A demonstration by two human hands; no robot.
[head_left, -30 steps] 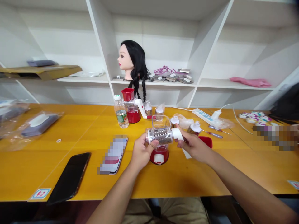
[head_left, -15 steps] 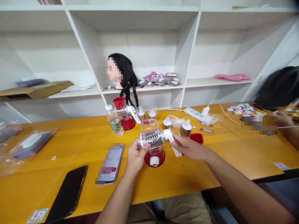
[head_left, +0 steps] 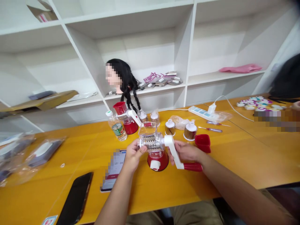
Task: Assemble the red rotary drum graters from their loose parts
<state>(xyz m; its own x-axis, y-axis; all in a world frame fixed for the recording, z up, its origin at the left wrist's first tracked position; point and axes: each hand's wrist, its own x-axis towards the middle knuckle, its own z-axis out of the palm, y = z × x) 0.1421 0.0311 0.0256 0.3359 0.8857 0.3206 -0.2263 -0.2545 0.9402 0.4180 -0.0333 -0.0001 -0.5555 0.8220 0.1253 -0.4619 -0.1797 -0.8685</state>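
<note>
A rotary grater [head_left: 157,158] with a red base, a clear housing and a metal drum [head_left: 152,142] stands upright on the table. Its white crank [head_left: 173,152] slants down to a red handle [head_left: 192,167]. My left hand [head_left: 134,154] is closed round the left end of the clear housing, thumb in front. Behind the crank is my right hand [head_left: 186,152], its fingers partly hidden by the crank arm; whether they grip it cannot be made out. To the right of that hand lies a red cup-like part [head_left: 202,142].
Behind stand a second grater [head_left: 130,125], a water bottle [head_left: 119,130] and metal drums [head_left: 190,130]. Two phones [head_left: 75,198] [head_left: 114,173] lie at the left. Screwdrivers [head_left: 212,129], a power strip [head_left: 199,113] and bagged items [head_left: 45,151] are also on the table. Another person's hand [head_left: 296,105] shows at the right edge.
The camera view has shifted. The crank's red handle now shows below my right hand, pointing right. My left hand remains on the housing.
</note>
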